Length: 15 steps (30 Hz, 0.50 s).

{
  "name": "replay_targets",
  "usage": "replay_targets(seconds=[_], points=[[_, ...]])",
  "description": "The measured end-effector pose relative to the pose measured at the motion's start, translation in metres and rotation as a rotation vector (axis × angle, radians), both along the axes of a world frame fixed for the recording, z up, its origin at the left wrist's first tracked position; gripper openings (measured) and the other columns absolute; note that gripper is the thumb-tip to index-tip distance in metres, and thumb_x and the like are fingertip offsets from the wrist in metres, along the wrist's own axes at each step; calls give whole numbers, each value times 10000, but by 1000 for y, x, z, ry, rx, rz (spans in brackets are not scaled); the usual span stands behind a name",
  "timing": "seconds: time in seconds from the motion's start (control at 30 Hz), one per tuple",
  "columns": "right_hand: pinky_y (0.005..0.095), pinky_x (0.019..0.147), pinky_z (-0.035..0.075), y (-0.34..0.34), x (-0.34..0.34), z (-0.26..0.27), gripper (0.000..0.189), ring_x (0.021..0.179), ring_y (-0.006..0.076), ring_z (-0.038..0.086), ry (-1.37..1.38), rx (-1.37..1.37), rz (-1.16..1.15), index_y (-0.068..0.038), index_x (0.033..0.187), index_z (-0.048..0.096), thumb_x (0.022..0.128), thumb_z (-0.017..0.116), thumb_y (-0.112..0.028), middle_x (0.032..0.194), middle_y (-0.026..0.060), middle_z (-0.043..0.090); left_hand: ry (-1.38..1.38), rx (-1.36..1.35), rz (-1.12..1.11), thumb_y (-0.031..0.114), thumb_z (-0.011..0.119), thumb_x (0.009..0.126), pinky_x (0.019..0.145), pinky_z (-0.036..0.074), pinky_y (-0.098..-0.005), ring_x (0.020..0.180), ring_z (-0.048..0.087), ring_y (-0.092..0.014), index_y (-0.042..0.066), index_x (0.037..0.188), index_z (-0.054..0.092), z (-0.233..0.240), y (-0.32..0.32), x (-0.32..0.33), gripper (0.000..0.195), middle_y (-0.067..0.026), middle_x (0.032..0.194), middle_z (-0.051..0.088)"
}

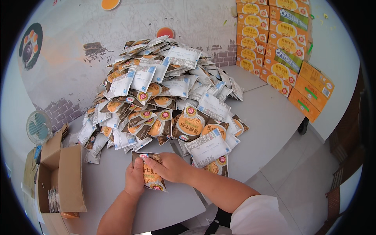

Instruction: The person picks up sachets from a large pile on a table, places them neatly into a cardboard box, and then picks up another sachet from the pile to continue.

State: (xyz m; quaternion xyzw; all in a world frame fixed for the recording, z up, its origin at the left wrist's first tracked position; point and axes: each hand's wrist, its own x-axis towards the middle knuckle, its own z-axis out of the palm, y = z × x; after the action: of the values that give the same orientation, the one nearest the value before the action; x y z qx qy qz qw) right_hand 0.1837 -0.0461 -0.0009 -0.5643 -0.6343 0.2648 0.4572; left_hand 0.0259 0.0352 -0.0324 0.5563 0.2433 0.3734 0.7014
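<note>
Between both palms I grip a brown and orange milk pouch [151,175], printed side up, above the grey table near its front edge. My left hand [135,176] wraps its left side, thumb lying on the front. From the right, my right hand [170,167] clasps the upper part, its thumb close to the left one. Just beyond rises a large heap of milk pouches [158,97], some showing white backs, others brown fronts. Right of my hands, a white-backed pouch [208,147] lies on top of another front-up pouch [218,168].
An open cardboard box [70,176] on the left holds several upright pouches [53,199]. Behind it stands a small fan [38,127]. Orange cartons [282,55] are stacked at the back right against the wall. The grey table [264,117] has a curved right edge.
</note>
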Motion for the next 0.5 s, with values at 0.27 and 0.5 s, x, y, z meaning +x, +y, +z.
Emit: replay_targets(seconds=[0.27, 0.5], points=[[340, 668, 507, 3, -9, 8, 438, 721, 208, 658, -23, -339, 155, -56, 1021, 648, 916, 574, -474, 797, 102, 676, -3, 90, 121, 403, 460, 1015, 744, 500, -269, 844, 588, -116, 2, 1099, 566, -2, 12, -7, 423, -56, 975, 634], [343, 701, 513, -6, -10, 5, 343, 741, 191, 653, 60, -260, 162, -59, 1121, 608, 923, 606, -339, 845, 82, 681, 58, 173, -80, 556, 381, 992, 801, 481, -278, 886, 575, -126, -8, 1099, 551, -4, 8, -9, 599, -77, 1008, 623]])
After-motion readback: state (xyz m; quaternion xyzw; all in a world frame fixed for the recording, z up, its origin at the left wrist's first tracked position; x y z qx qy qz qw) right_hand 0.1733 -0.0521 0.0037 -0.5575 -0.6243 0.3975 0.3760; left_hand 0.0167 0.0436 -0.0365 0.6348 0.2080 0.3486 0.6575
